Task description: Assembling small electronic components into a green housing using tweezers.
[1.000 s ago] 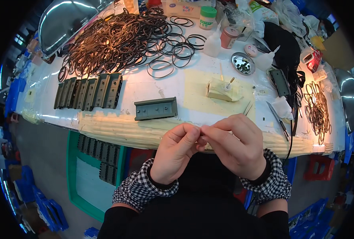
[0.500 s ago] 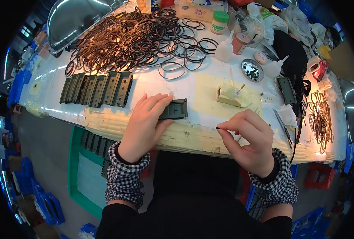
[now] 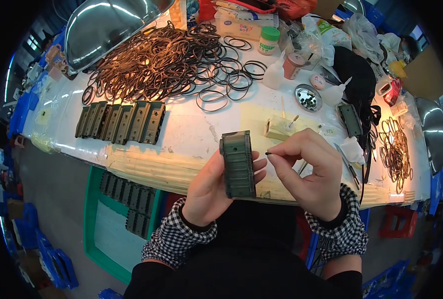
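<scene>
Held upright above the table's front edge is a dark green plastic part (image 3: pixel 237 167) with toothed long sides, cross ribs and a small hole near its top. My left hand (image 3: pixel 206 187) grips it from the left and behind, some fingertips showing past its right side. Just to the right, my right hand (image 3: pixel 308 169) pinches a tiny black piece (image 3: pixel 268 153) between thumb and forefinger. The piece is close to the part but apart from it; its exact shape is too small to make out.
Similar green parts (image 3: pixel 121 122) stand in a row at left, before a heap of black rings (image 3: pixel 151 65). Right of centre are a taped block (image 3: pixel 277 128) with sticks, a round dish (image 3: pixel 308 97) of small dark pieces and squeeze bottles. A teal bin (image 3: pixel 89 219) stands below.
My left hand has lifted the green part off the table, brought it nearer and turned it upright. The right hand keeps its pinch on the tiny piece, barely moved.
</scene>
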A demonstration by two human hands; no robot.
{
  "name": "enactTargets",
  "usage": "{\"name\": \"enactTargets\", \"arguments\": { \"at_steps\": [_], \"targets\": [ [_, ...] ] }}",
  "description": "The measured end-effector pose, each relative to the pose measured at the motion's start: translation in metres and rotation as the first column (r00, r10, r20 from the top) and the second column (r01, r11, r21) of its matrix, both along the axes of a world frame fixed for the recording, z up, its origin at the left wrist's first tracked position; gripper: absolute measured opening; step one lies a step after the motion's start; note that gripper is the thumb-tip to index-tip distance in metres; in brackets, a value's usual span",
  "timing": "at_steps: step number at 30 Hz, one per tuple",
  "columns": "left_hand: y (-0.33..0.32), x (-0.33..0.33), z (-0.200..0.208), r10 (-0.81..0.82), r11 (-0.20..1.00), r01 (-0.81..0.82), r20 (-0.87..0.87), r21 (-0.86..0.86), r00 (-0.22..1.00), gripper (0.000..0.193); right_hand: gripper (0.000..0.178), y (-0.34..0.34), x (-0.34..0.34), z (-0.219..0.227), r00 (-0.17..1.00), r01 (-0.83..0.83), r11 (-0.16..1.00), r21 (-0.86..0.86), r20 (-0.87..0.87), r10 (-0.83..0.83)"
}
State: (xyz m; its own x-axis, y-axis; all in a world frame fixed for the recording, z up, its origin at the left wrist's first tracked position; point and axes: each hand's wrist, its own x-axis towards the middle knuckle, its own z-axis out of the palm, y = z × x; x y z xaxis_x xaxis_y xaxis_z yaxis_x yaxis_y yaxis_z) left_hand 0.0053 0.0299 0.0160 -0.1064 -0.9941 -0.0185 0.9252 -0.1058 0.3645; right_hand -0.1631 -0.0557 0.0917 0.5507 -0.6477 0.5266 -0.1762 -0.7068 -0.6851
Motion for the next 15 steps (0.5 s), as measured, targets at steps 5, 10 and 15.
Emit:
{"name": "enactTargets", "arguments": {
  "at_steps": [5,10,15],
  "targets": [
    [0.009,-0.009,-0.008,-0.013,1.000,0.011,0.106,0.019,0.994,0.036,0.011,0.010,0.004,-0.013,0.998,0.015,0.999,0.047,0.062,-0.018],
    [0.010,-0.018,-0.001,-0.047,0.998,0.042,0.132,0.039,0.990,0.043,0.012,0.020,0.010,-0.023,0.993,0.039,0.998,0.050,0.113,-0.045],
    [0.012,-0.018,-0.009,-0.069,0.997,0.071,0.069,-0.017,0.995,0.036,0.015,0.025,0.011,-0.031,0.985,0.107,0.992,-0.060,0.140,-0.098]
  ]
}}
